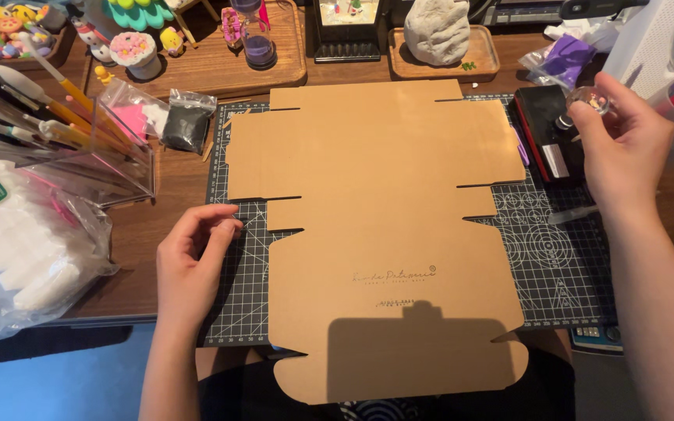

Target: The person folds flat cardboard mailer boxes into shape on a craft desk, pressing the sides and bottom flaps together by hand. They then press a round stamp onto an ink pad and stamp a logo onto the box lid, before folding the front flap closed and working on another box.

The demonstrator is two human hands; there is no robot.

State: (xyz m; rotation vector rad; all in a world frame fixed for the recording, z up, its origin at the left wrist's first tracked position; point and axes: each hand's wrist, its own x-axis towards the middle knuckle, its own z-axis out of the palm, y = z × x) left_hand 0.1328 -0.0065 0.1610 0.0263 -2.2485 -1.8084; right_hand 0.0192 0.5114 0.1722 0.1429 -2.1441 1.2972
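**Flat cardboard box blank: laid out on the mat, both hands off it**

Head view. The flat cardboard box blank (388, 234), tan and unfolded, lies on the dark green cutting mat (555, 257), covering most of it; its near edge hangs over the front of the wooden table (138, 226), towards the person.

Left hand (193, 261): rests at the left edge of the blank, on the mat, fingers loosely curled, thumb close to the forefinger. It holds nothing and does not quite touch the board.

Right hand (622, 148): raised to the right of the blank, beyond its far right corner. Thumb and fingertips pinch a small clear glass piece (590, 100), round with a dark end. It hovers above a black block (548, 132) lying just right of the blank.

Also left of the blank: a clear holder of brushes (56, 117), a small bag of black material (187, 121) and a bag of white pieces (17, 257).

Judgement on handling: the glass piece is small and smooth, so a light pinch near its dark end, well over the table, seems safest. The blank overhangs, so the left hand pressing flat on it would stop it sliding.
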